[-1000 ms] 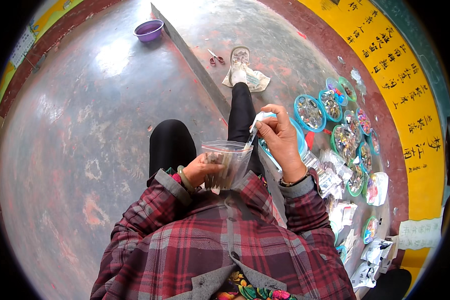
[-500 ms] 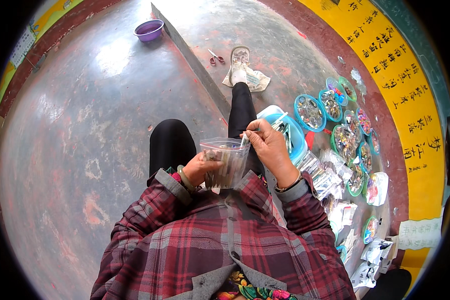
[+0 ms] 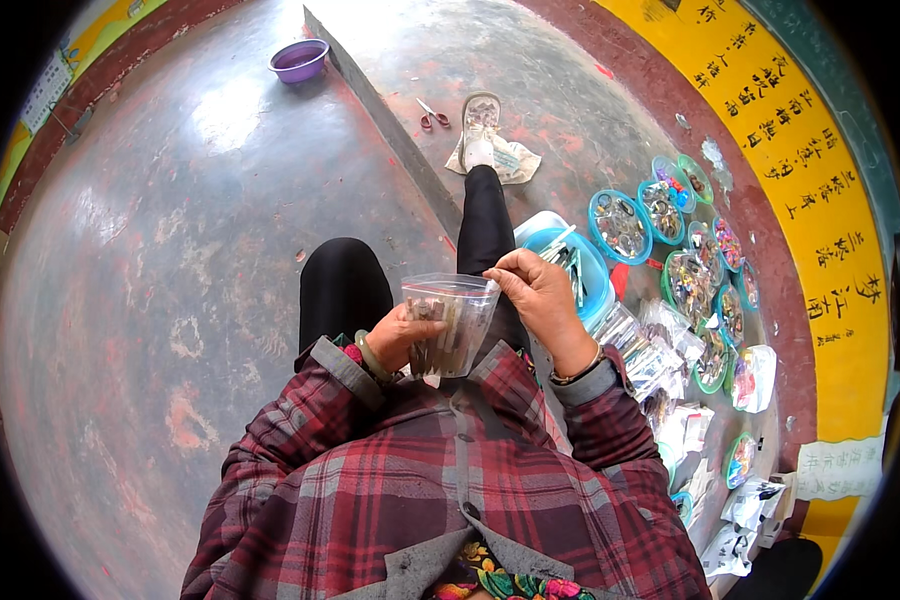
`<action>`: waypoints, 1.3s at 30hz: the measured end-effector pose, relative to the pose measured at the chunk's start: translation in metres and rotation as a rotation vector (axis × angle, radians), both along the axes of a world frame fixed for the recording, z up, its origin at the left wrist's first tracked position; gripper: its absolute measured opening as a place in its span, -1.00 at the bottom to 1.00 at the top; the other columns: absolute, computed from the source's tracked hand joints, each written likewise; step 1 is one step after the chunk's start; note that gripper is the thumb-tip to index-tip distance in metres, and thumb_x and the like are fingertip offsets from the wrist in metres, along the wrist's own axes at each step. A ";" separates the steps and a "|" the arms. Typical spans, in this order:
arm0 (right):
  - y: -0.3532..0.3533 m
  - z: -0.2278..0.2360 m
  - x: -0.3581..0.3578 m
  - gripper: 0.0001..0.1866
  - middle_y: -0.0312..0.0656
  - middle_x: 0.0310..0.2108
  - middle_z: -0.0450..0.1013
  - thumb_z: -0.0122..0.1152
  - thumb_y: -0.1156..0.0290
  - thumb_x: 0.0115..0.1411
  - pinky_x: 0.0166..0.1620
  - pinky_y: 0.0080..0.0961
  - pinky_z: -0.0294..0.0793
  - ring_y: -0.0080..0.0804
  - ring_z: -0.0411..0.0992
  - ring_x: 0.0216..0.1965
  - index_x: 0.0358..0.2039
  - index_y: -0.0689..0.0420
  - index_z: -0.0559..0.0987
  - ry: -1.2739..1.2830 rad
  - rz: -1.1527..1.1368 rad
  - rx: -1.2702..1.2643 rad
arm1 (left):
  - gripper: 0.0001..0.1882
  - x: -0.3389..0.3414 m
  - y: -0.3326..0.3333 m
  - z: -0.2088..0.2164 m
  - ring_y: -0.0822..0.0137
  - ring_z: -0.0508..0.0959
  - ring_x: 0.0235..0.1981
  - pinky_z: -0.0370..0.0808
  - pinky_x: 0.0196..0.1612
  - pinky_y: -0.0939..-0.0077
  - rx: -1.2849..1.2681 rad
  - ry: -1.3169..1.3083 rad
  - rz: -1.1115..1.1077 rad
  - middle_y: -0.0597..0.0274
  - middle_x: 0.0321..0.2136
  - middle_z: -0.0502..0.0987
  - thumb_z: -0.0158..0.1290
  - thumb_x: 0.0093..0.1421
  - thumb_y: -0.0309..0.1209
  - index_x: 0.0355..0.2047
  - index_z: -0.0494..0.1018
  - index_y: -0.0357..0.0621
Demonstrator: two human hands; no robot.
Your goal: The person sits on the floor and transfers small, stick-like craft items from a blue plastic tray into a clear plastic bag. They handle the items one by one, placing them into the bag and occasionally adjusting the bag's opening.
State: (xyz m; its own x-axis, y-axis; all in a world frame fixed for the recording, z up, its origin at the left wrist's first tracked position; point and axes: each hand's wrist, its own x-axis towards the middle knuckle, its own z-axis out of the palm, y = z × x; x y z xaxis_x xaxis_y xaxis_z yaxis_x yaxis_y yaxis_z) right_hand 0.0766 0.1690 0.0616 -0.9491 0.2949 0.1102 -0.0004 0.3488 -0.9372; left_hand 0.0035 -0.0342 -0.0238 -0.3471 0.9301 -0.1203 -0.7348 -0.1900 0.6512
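Observation:
A clear zip bag (image 3: pixel 457 335) with a red line along its top stands upright over my lap. Thin, dull-coloured strips fill its left and lower part; what they are I cannot make out. My left hand (image 3: pixel 400 335) is closed around the bag's left side. At the bag's upper right corner, the thumb and forefinger of my right hand (image 3: pixel 540 300) are pinched together on the plastic edge. Just beyond that hand sits a blue tub (image 3: pixel 598 285) holding several long, pale, thin pieces.
On the right are several round baskets (image 3: pixel 620 225) of small parts and piles of clear packets (image 3: pixel 635 350). White packages (image 3: pixel 755 378) lie farther right. Ahead, red-handled scissors (image 3: pixel 433 116) rest by my foot, and a purple basin (image 3: pixel 299 62) stands beyond a floor ledge (image 3: pixel 380 125).
A pale, narrow piece that showed between my right fingertips at the bag's mouth is no longer visible there. Those fingers now pinch the bag's corner, and its top is stretched flatter.

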 end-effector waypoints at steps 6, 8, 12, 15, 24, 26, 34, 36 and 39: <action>-0.002 0.013 0.000 -0.86 -0.12 -0.55 0.52 0.21 0.37 0.11 -0.42 -0.46 0.42 -0.32 0.50 -0.52 -0.42 0.19 0.55 -0.018 -0.033 0.271 | -0.49 0.000 0.000 -0.001 0.20 0.57 -0.13 0.51 -0.02 0.28 0.003 0.004 -0.008 0.08 -0.14 0.53 0.14 0.11 -0.41 0.07 0.32 -0.28; -0.005 0.015 0.000 -0.85 -0.09 -0.55 0.51 0.22 0.35 0.10 -0.43 -0.41 0.42 -0.23 0.51 -0.52 -0.44 0.17 0.55 -0.033 -0.043 0.323 | -0.49 0.000 -0.001 -0.005 0.21 0.57 -0.13 0.51 -0.02 0.28 -0.011 0.001 0.002 0.08 -0.14 0.53 0.13 0.11 -0.41 0.07 0.32 -0.27; -0.005 0.013 0.000 -0.84 -0.07 -0.56 0.51 0.24 0.35 0.07 -0.44 -0.38 0.41 -0.18 0.50 -0.52 -0.48 0.18 0.55 -0.045 -0.043 0.370 | -0.50 0.000 0.000 -0.010 0.22 0.57 -0.13 0.52 -0.03 0.28 -0.042 0.000 0.022 0.09 -0.13 0.53 0.13 0.12 -0.41 0.07 0.32 -0.27; -0.005 0.021 0.001 -0.83 -0.05 -0.57 0.50 0.24 0.34 0.05 -0.44 -0.32 0.41 -0.12 0.50 -0.51 -0.50 0.18 0.54 -0.049 -0.030 0.448 | -0.50 0.000 0.000 -0.008 0.22 0.57 -0.13 0.52 -0.04 0.28 -0.041 0.009 0.034 0.10 -0.12 0.52 0.13 0.12 -0.42 0.07 0.32 -0.27; -0.006 0.034 -0.004 -0.78 -0.03 -0.58 0.47 0.21 0.29 0.04 -0.40 -0.16 0.40 -0.01 0.47 -0.47 -0.55 0.18 0.53 -0.163 0.071 0.729 | -0.51 0.000 0.001 -0.015 0.18 0.56 -0.11 0.51 -0.02 0.23 -0.031 0.037 0.042 0.08 -0.10 0.51 0.11 0.12 -0.43 0.07 0.32 -0.28; -0.009 0.034 -0.006 -0.78 -0.02 -0.57 0.48 0.21 0.28 0.03 -0.39 -0.15 0.41 -0.01 0.47 -0.46 -0.55 0.18 0.53 -0.162 0.098 0.745 | -0.51 0.000 0.000 -0.015 0.17 0.56 -0.09 0.50 0.00 0.21 -0.019 0.016 0.034 0.07 -0.10 0.51 0.11 0.12 -0.44 0.07 0.31 -0.29; -0.006 0.032 -0.008 -0.75 -0.02 -0.47 0.52 0.21 0.25 0.10 -0.33 -0.29 0.44 -0.15 0.51 -0.39 -0.42 0.21 0.58 -0.178 0.110 0.540 | -0.50 0.000 -0.001 -0.002 0.17 0.55 -0.09 0.48 0.02 0.23 0.013 -0.039 0.052 0.04 -0.10 0.51 0.11 0.12 -0.41 0.06 0.32 -0.30; 0.000 0.027 -0.007 -0.73 -0.08 -0.44 0.54 0.24 0.25 0.13 -0.30 -0.42 0.46 -0.29 0.52 -0.37 -0.35 0.23 0.58 -0.115 0.068 0.208 | -0.52 -0.001 0.000 0.007 0.21 0.55 -0.11 0.47 0.01 0.28 0.071 -0.066 0.054 0.06 -0.12 0.52 0.10 0.12 -0.40 0.05 0.34 -0.30; 0.006 0.021 -0.002 -0.66 -0.24 -0.33 0.52 0.29 0.32 0.14 -0.20 -0.66 0.42 -0.60 0.44 -0.27 -0.18 0.31 0.55 -0.145 0.117 -0.297 | -0.49 -0.001 0.001 0.010 0.20 0.55 -0.10 0.46 0.02 0.27 0.121 -0.065 0.082 0.05 -0.10 0.51 0.10 0.11 -0.39 0.07 0.33 -0.31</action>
State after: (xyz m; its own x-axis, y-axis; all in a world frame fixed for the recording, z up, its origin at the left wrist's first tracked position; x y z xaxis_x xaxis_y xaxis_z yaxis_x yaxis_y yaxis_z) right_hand 0.0750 0.1745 0.0828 -0.9778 0.1827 -0.1024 0.1161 0.0659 -0.9910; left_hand 0.0022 -0.0335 -0.0135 -0.4173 0.9081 -0.0341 -0.7538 -0.3249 0.5712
